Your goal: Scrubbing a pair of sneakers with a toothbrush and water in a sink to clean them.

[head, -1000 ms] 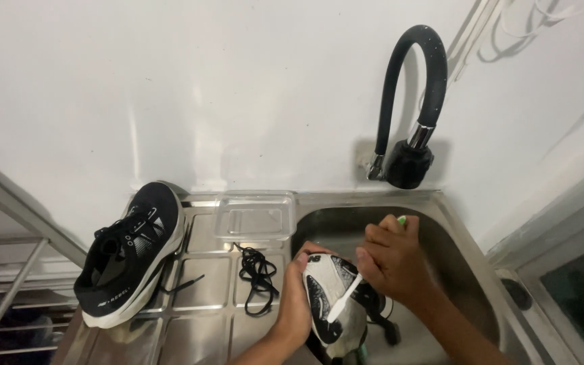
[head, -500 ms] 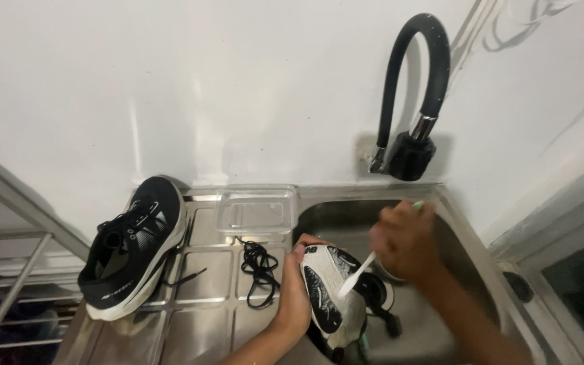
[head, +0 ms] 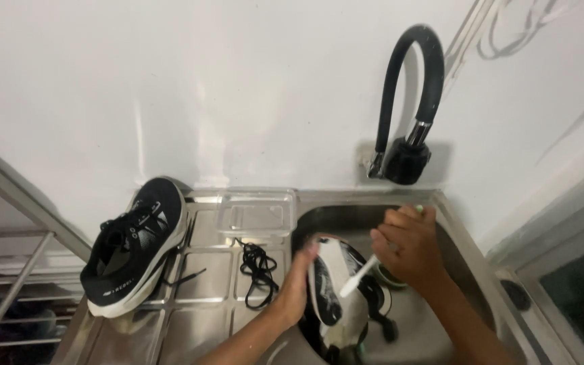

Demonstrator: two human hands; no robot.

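Stainless steel runs under everything you are working over: the sink [head: 468, 270] has its basin on the right and a ribbed draining board to the left of it. Your left hand [head: 299, 284] is closed around the side of a black-and-white shoe [head: 336, 297], holding it on edge over the basin with the sole turned towards that palm. That probably keeps the shoe steady against pressure and lets any drips fall into the basin rather than onto the board. Your right hand [head: 407, 247] is curled shut around the handle of a white toothbrush [head: 358, 277], whose head end slants down onto the shoe's upper; the angle suits working the bristles along the fabric.

Look at the shoe itself: a pale midsole band, dark upper panels, and no lace that you can see in its eyelets. It looks wet or glossy, though the blur makes that hard to confirm. Its lower end sits down inside the basin, near something dark there that cannot be made out.

Left of the sink basin, on the draining board, lies a loose black shoelace [head: 257, 267] in a tangle, just beside your left wrist. Further left, the second shoe [head: 136, 247] rests tilted against the board's edge, well apart from the sink basin. A clear plastic container [head: 255, 213] sits at the back of the board, and the black flexible tap [head: 410, 115] curves up from the wall behind the sink.
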